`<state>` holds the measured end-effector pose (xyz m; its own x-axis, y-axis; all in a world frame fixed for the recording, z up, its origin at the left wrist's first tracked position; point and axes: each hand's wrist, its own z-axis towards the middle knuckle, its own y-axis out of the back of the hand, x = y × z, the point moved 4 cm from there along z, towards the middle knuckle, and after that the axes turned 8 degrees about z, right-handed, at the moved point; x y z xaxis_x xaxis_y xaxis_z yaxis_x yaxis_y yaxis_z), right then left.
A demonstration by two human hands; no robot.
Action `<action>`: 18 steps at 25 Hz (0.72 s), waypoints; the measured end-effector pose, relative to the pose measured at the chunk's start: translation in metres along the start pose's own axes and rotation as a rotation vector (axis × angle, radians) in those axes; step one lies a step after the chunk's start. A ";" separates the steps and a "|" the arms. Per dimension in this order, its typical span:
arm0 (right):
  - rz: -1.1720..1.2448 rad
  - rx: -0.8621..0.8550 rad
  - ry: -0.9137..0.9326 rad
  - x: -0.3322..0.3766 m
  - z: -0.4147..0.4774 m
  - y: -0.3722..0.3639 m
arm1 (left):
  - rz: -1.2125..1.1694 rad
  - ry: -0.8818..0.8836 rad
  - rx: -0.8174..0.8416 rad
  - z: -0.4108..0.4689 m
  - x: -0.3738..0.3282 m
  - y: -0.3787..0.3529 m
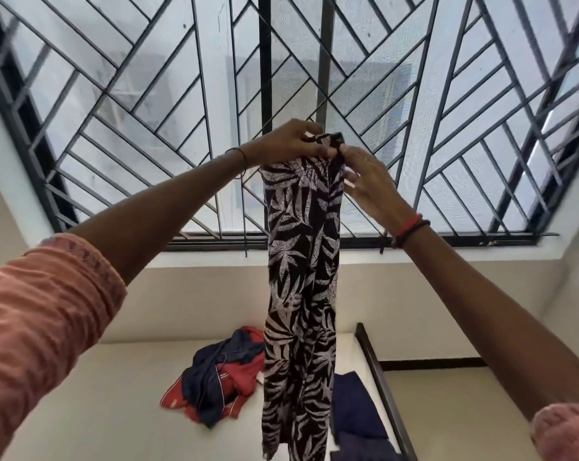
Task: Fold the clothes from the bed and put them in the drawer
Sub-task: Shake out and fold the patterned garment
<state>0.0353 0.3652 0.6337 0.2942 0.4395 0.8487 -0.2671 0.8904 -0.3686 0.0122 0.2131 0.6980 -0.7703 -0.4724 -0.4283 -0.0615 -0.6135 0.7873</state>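
Up against the barred window, the left hand (289, 141) and right hand (364, 183) each pinch with curled fingertips the top of a long black leaf-printed fabric garment (301, 277), which hangs straight above the white bed (115, 410).

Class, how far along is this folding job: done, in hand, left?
Done: nothing folded is visible. In hand: left hand and right hand pinch the top of the hanging leaf-print garment. Left: red-and-navy clothes and a navy garment lie crumpled on the bed.
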 end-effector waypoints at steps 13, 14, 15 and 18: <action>-0.603 -0.232 0.006 -0.113 -0.043 0.066 | 0.250 -0.034 0.035 -0.021 -0.009 0.052; -0.468 -0.295 -0.020 -0.115 -0.043 0.067 | 0.360 -0.005 -0.002 -0.023 -0.003 0.057; -0.357 -0.293 -0.064 -0.119 -0.044 0.063 | 0.487 0.046 -0.030 -0.026 0.003 0.061; -0.256 -0.194 -0.110 -0.133 -0.049 0.047 | 0.591 0.100 -0.090 -0.036 0.010 0.060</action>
<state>0.0287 0.3546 0.4845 0.2257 0.1923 0.9550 -0.0147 0.9809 -0.1941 0.0232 0.1488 0.7248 -0.5941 -0.8040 0.0270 0.4158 -0.2781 0.8659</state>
